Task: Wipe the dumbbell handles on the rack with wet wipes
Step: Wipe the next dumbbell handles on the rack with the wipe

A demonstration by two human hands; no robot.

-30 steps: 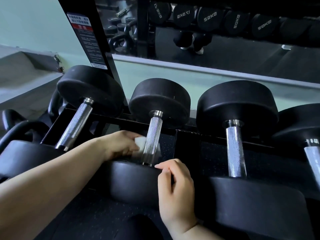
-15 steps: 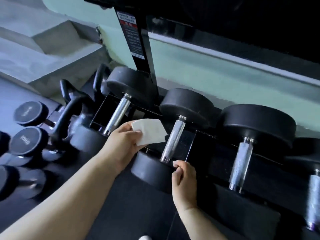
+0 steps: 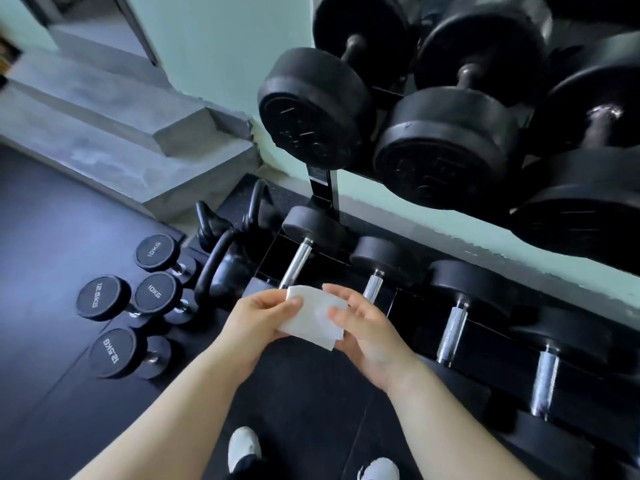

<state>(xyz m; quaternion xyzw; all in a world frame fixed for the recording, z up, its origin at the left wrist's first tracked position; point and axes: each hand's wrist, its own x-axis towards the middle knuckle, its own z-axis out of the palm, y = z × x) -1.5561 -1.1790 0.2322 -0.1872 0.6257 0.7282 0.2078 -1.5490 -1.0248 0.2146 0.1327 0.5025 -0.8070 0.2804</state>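
A white wet wipe is held flat between both hands, above the floor and in front of the lower rack shelf. My left hand pinches its left edge with thumb and fingers. My right hand holds its right side, thumb on top. Behind the hands, several black dumbbells lie on the lower shelf with chrome handles: the leftmost handle, a second handle partly hidden by my right hand, a third handle and a fourth handle. Neither hand touches a dumbbell.
Big black dumbbells fill the upper rack shelf at top right. Small 10 kg and 12.5 kg dumbbells and black kettlebells stand on the dark floor at left. Grey concrete steps rise behind them. My white shoes show below.
I have risen and pulled back, so the rack looks lower and farther. My right hand left the dumbbell head and now holds the wipe together with my left hand.
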